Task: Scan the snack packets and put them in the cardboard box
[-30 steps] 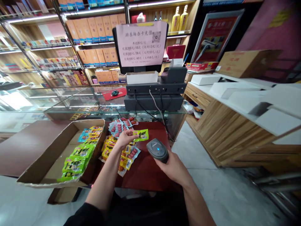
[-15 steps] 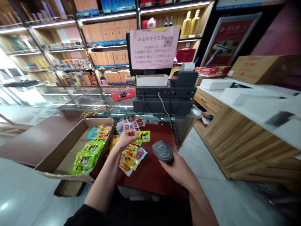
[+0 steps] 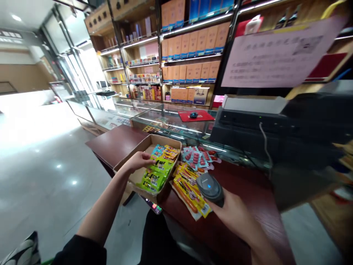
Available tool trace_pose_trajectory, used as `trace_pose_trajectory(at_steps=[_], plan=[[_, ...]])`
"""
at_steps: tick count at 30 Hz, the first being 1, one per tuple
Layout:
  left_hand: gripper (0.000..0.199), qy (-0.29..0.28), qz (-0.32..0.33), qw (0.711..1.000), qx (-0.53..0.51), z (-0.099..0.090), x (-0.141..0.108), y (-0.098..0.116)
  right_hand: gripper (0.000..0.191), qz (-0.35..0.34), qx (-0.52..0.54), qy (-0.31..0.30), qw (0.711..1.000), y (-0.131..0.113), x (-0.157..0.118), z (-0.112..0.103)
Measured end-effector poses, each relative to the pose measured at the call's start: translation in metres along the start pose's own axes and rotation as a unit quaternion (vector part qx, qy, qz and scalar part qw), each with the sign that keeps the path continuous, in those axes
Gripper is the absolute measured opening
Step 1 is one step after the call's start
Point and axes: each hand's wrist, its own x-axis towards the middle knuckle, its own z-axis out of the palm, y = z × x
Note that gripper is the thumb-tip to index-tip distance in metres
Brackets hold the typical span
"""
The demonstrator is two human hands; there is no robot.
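Observation:
My left hand (image 3: pixel 140 162) is over the cardboard box (image 3: pixel 129 159), fingers pinched at the edge of a green snack packet (image 3: pixel 163 164). Under and beside that packet lie several more green ones, with blue and orange packets (image 3: pixel 168 151) behind them in the box. My right hand (image 3: pixel 231 209) is wrapped round a dark grey barcode scanner (image 3: pixel 210 187), which shows a small blue light. Left of the scanner, yellow sausage packets (image 3: pixel 190 191) lie in a loose pile on the dark red table. Farther back are pink-and-blue packets (image 3: pixel 196 157).
The dark red table (image 3: pixel 248 191) stands against a glass display counter (image 3: pixel 168 114). On the counter are a mouse (image 3: pixel 193 115) on a red mat and a black cash register unit (image 3: pixel 242 125) with a trailing cable. Stocked shelves (image 3: pixel 193 48) line the back.
The view has swung left. My left hand has gone from above the sausage packets, with a green packet, to the box. The scanner in my right hand is now near the yellow packets, its blue light on.

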Motion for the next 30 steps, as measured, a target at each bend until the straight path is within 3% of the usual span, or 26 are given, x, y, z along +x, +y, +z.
trace_pose_trajectory(at_steps=[6, 13, 17, 22, 27, 30], plan=[[0.038, -0.004, 0.026, 0.998, 0.060, -0.008, 0.007, -0.023, 0.025, 0.009, -0.016, 0.006, 1.000, -0.012, 0.018, 0.021], [0.045, 0.072, 0.064, 0.990, 0.104, -0.015, 0.010, -0.012, 0.025, 0.029, -0.029, -0.010, 0.999, -0.015, 0.022, 0.022], [0.047, 0.094, 0.072, 0.982, 0.146, -0.006, 0.011, 0.002, 0.026, 0.024, -0.021, -0.012, 0.999, -0.013, 0.020, 0.017], [0.041, 0.086, 0.115, 0.977, 0.160, 0.042, 0.019, 0.020, 0.034, 0.024, 0.000, 0.007, 1.000, -0.004, 0.008, 0.002], [0.037, 0.003, 0.158, 0.973, 0.170, 0.124, 0.035, 0.024, 0.029, 0.031, -0.008, 0.052, 0.998, 0.021, -0.016, -0.019], [0.033, -0.007, 0.168, 0.968, 0.185, 0.171, 0.044, 0.022, 0.026, 0.051, -0.029, 0.073, 0.996, 0.038, -0.034, -0.032]])
